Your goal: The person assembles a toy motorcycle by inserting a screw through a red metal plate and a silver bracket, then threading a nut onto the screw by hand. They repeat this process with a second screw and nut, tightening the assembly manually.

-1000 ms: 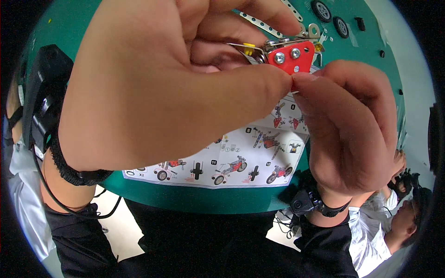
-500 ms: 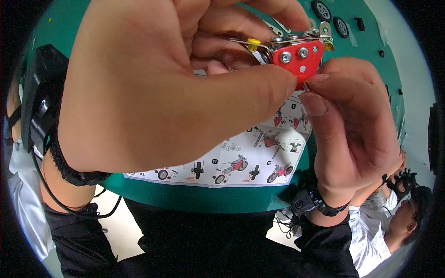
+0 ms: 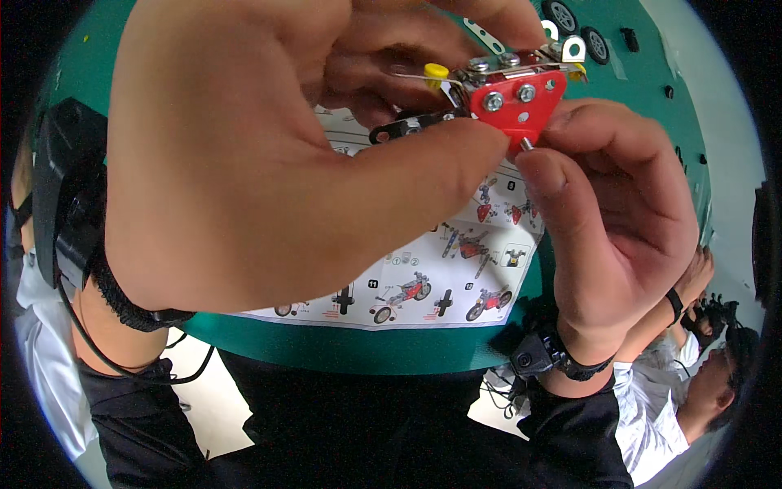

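Observation:
My left hand (image 3: 326,196) is closed around a red metal model body (image 3: 521,102), thumb along its near side. Silver bolts fasten its red plate, a yellow piece (image 3: 437,77) sits at its left, and a silver bracket (image 3: 573,49) tops its right end. A black perforated strip (image 3: 399,130) shows behind my left thumb. At the plate's lower corner a small silver screw (image 3: 527,145) sticks out. My right hand (image 3: 619,187) pinches around that corner: the thumb tip is by the screw, and the index fingertip is partly hidden behind the plate.
A printed instruction sheet (image 3: 407,277) with motorcycle drawings lies on the green table (image 3: 326,346) under my hands. Black wheels (image 3: 595,46), small black parts (image 3: 630,39) and a perforated silver strip (image 3: 484,37) lie farther back. Another person (image 3: 709,383) is at the right.
The model has shifted slightly left and tilted, bringing the black strip into view. My right thumb and index finger have parted a little, and more of the screw shows at the plate's corner.

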A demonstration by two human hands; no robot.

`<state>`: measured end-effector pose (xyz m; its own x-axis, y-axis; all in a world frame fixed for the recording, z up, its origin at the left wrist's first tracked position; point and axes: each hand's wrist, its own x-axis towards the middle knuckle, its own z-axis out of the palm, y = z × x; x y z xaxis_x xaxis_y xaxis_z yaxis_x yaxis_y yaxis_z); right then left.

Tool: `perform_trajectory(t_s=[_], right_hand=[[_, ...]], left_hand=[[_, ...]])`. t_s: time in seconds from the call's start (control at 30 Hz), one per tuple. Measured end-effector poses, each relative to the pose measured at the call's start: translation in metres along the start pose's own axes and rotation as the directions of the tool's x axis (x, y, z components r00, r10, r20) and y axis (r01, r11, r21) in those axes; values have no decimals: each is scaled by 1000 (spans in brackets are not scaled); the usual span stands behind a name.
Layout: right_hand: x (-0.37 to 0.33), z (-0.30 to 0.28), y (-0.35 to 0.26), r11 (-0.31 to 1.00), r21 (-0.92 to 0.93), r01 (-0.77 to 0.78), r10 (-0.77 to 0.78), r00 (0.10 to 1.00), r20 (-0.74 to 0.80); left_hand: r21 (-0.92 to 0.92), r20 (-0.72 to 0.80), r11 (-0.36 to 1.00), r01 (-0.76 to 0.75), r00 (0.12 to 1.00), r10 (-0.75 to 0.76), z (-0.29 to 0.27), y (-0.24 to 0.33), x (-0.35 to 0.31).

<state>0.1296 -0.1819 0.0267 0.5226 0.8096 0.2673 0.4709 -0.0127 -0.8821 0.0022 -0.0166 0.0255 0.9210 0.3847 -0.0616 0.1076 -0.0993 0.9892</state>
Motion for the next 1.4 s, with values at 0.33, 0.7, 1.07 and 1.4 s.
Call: perform_trajectory(t_s=[0.33,0.7,1.07,1.4], right_hand=[[-1,-2,16,983,181,15,-26,998,59],[5,-5,5,996,-80,-31,46,980,192],[-3,7,19,987,159,-16,22,999,-41],[-8,10,18,850,522,-72,142,985,-96]], left_hand=[[11,3,1000,-5,1000,5,5,10,4],[13,5,1000,-4,1000,4,6,12,8],[18,-13,1000,-10,1000,11,6,12,6],[22,-16,1000,2,1000,-2,6,16,7]])
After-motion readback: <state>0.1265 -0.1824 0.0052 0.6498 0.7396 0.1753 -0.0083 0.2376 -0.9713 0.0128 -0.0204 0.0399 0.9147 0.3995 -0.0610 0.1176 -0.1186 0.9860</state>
